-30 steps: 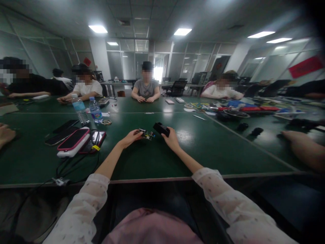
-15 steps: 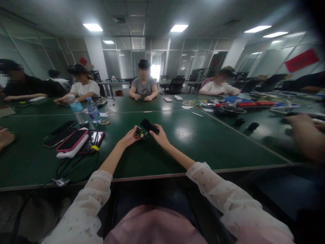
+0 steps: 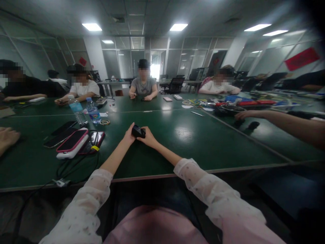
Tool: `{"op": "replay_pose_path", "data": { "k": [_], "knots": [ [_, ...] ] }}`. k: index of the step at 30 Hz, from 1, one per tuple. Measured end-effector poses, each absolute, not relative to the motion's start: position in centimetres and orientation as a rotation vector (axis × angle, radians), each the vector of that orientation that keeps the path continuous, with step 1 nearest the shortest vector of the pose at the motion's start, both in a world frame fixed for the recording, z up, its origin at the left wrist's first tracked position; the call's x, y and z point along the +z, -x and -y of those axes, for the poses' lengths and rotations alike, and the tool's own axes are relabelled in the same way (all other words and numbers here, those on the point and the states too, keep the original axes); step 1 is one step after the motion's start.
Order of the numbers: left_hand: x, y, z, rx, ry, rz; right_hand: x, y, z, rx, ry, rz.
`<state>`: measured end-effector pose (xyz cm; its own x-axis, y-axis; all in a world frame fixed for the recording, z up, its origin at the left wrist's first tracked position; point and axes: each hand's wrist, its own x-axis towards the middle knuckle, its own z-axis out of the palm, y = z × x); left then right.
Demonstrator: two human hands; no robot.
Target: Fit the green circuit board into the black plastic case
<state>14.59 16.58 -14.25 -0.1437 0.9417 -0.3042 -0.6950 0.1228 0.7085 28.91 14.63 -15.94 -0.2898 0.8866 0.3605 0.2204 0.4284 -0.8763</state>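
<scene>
In front of me, just above the green table (image 3: pixel 162 156), both my hands close around a small black casing (image 3: pixel 138 131). My left hand (image 3: pixel 128 135) grips its left end, thumb along the side. From the right, my right hand (image 3: pixel 148 138) clasps the other end with bent fingers. The circuit board that my left hand held a moment earlier is hidden now; whether it sits fully inside the casing I cannot tell.
Left of my hands lie a pink-edged phone (image 3: pixel 73 140), dark phones (image 3: pixel 59 137) and black cables (image 3: pixel 76 166). Two water bottles (image 3: pixel 93 111) stand behind them. At right, a co-worker's arm (image 3: pixel 274 120) reaches toward small black parts (image 3: pixel 254 125). Other people sit around the table.
My hands have come together: the black casing in my right hand has moved left onto the circuit board in my left hand, covering it. At right, a co-worker's hand reached farther in.
</scene>
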Motion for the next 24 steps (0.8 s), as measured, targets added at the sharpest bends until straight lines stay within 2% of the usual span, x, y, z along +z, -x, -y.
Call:
{"op": "replay_pose_path", "data": {
  "k": [2, 7, 12, 18, 24],
  "knots": [
    [-14.0, -14.6, -16.6, 1.480, -0.283, -0.901, -15.7, -28.4, -15.4, 1.268, 0.983, 1.536],
    [-13.6, -14.5, -17.0, 1.427, -0.464, -0.705, -14.8, -27.8, -17.0, 1.748, 0.852, 1.316],
    [-13.2, -14.1, -17.3, 1.300, -0.672, -0.740, -14.6, -28.8, -17.7, 2.187, 0.588, 1.194],
    [-14.2, -15.8, -18.4, 1.226, -0.708, -0.751, -15.1, -29.6, -18.8, 2.235, 0.605, 0.934],
    [-16.0, -18.4, -20.5, 1.437, -0.680, -0.830, -15.7, -29.3, -19.9, 2.060, 0.689, 0.716]
  ]
}}
